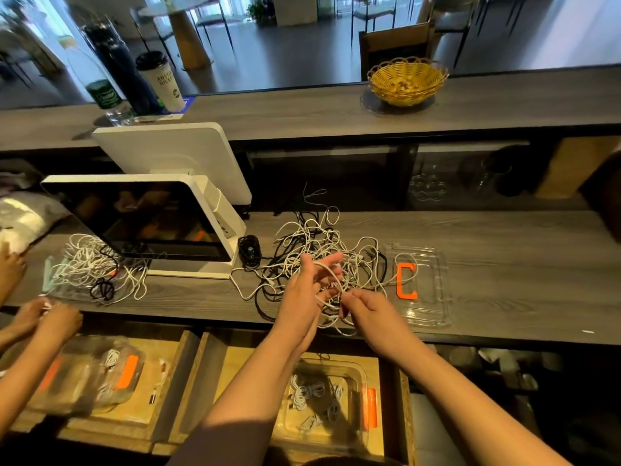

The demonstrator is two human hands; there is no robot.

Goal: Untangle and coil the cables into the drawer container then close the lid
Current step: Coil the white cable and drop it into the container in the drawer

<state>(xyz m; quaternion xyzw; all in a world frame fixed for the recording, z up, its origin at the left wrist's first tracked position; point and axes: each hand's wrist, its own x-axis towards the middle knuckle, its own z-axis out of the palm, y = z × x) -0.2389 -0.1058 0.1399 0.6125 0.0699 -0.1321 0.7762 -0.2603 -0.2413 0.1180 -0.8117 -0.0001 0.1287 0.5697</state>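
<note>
Head view: both hands work over the bench; left hand (307, 290) has white cable (331, 280) looped around its fingers, right hand (366, 306) pinches it. Tangle (322, 243) lies just beyond, container (327, 398) below.

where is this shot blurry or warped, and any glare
Head view: wide-angle bend curves the counter edges; the other person's hands at far left are motion-blurred; the dark monitor screen carries reflections; background room soft and overexposed.
</note>
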